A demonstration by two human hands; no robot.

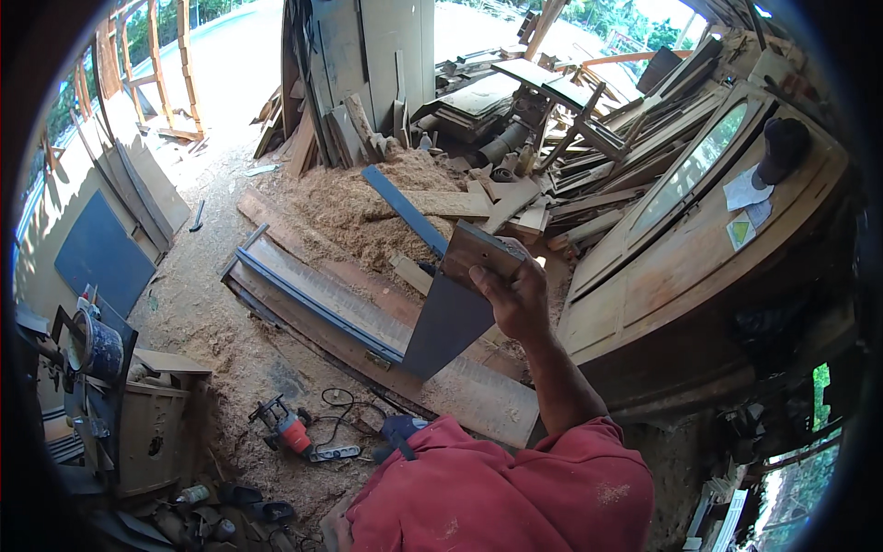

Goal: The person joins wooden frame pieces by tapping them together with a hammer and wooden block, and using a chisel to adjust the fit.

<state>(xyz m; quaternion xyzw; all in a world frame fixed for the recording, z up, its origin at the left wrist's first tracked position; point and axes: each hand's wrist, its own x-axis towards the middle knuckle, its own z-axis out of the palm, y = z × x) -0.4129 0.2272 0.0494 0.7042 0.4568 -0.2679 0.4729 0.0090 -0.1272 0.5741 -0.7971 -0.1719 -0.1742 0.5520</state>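
My right hand point(517, 293) is raised in front of me, closed around the brown wooden handle point(480, 253) of a handsaw. The saw's broad grey blade point(446, 324) slants down and to the left, narrowing toward its tip. Below the tip lies a long wooden panel point(478, 397), with a narrow blue bar point(313, 299) running along part of it. From this view I cannot tell whether the blade touches the panel. My left hand is out of sight; only a bit of skin shows beside the red shirt at the lower edge.
A red and black power tool point(292, 434) and a power strip point(335, 454) lie on the sawdust-covered floor. A blue board point(405, 213) rests on a sawdust heap point(345, 207). Scrap wood is piled behind. A large wooden door point(635, 267) leans at right; a bucket point(95, 348) stands left.
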